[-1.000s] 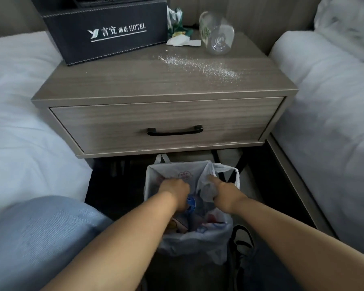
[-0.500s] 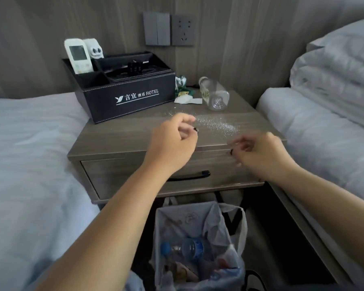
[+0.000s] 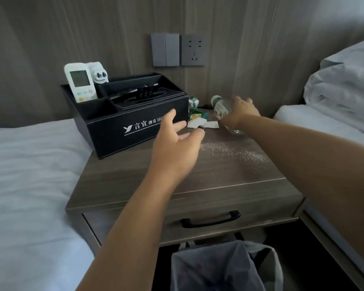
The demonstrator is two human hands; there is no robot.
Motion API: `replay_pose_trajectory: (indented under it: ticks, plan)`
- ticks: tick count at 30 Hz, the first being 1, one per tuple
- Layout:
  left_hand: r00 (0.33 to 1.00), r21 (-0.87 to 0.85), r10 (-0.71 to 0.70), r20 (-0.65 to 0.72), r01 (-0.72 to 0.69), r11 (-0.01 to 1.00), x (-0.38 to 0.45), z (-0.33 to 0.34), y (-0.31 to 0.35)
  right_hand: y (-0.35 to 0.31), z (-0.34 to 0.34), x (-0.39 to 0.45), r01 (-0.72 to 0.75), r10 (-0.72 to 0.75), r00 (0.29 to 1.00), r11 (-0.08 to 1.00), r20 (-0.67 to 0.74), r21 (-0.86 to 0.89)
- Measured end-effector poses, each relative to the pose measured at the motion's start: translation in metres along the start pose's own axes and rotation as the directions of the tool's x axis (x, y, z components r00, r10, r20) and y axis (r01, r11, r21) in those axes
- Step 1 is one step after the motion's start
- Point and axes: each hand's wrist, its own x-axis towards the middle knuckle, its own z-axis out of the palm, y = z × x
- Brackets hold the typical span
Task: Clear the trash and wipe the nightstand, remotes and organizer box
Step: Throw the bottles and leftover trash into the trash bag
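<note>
A clear plastic bottle lies on its side at the back right of the wooden nightstand. My right hand lies over it, fingers curled round its body. My left hand hovers open above the middle of the top, just short of a white paper scrap and green wrappers. The black organizer box stands at the back left with a white remote upright in it. White crumbs are scattered on the right of the top.
A bin with a plastic liner stands on the floor below the drawer handle. White beds flank the nightstand on the left and right. A wall switch and socket sit above.
Both hands have risen from the bin to the nightstand top. The right hand has reached the lying bottle and closed on it; the left hand has opened and moved toward the paper scraps.
</note>
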Motion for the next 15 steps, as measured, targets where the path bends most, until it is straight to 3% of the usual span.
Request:
replay_pose_trajectory:
  ticks: [3,7,10,15]
  plan:
    - [0.999,0.015,-0.027,0.025,0.027,1.0,-0.003,0.002,0.001,0.007,-0.006,-0.008,0.046,-0.04,0.994,0.997,-0.097,0.058]
    - [0.995,-0.008,-0.082,0.056,0.082,0.997,-0.009,0.006,0.005,0.011,-0.033,-0.043,0.128,-0.058,0.975,0.934,-0.212,0.334]
    - [0.989,-0.039,-0.116,0.089,0.119,0.992,-0.012,0.005,0.007,0.013,-0.052,-0.082,0.205,-0.081,0.967,0.806,-0.24,0.556]
    - [0.968,-0.279,-0.202,0.145,0.236,0.931,-0.017,0.006,0.016,0.015,-0.078,-0.137,0.281,-0.228,0.957,0.573,-0.18,0.77]
